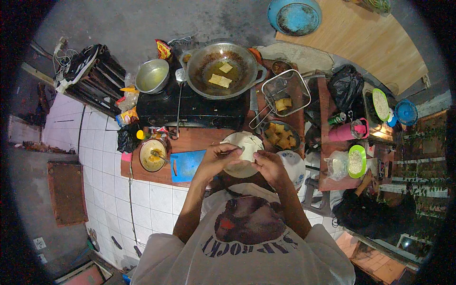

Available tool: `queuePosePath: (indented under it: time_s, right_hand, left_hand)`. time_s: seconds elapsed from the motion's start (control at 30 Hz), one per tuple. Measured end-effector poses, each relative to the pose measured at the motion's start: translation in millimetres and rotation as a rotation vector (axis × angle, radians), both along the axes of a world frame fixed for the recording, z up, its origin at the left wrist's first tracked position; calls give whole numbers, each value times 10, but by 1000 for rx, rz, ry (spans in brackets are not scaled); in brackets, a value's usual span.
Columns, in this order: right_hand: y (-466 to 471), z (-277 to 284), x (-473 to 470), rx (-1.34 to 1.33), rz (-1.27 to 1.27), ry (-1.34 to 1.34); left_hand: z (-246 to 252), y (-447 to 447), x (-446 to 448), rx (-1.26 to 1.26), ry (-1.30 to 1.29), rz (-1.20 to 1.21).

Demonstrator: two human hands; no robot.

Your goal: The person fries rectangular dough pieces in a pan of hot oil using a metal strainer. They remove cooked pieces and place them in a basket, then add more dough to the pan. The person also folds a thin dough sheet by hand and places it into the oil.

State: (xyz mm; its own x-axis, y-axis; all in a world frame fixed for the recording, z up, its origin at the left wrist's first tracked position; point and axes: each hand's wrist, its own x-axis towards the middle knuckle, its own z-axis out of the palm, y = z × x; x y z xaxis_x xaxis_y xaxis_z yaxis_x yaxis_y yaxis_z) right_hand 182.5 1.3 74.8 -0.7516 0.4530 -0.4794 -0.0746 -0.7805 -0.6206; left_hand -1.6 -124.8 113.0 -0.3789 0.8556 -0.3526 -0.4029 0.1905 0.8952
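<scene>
My left hand [221,158] and my right hand [269,164] pinch a thin pale sheet [248,155], perhaps a dough wrapper, between their fingertips. Beneath it is a round plate [239,171] with a pile of similar pale sheets [250,139] on its far side. My fingers hide part of the held sheet. Ahead, a large metal wok [196,76] on the black stove [210,110] holds oil and several flat, light golden pieces [219,81]. To the right, a dark pan [298,143] contains several browned fried pieces [276,133].
A wire frying basket [304,83] holds fried pieces. At left are a bowl with yellow mixture and a spoon [146,156], a blue cutting board [187,165], a slotted spatula [179,103] and a metal bowl [152,76]. Another person [370,210] is at the far right.
</scene>
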Motion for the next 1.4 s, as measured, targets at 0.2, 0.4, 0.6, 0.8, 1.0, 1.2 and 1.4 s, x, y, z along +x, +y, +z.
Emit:
queuePosePath:
  time_s: [0.2, 0.4, 0.6, 0.8, 1.0, 1.2, 1.4]
  right_hand:
    - [-20, 197, -46, 429, 104, -182]
    - [-26, 117, -50, 583, 140, -189]
    - [-26, 145, -44, 589, 159, -190]
    - [-46, 192, -71, 636, 112, -245]
    - [-62, 197, -79, 700, 86, -199]
    - [-103, 277, -126, 809, 46, -167]
    - [-85, 321, -148, 875, 84, -173]
  left_hand:
    - [-95, -47, 7, -63, 182, 15]
    - [-172, -72, 7, -51, 201, 60]
    - [-163, -91, -15, -53, 257, 52]
    - [-127, -112, -51, -29, 278, -15]
    - [-105, -63, 8, 37, 272, 48]
    - [-69, -58, 13, 19, 211, 53]
    - [-19, -33, 39, 42, 243, 76]
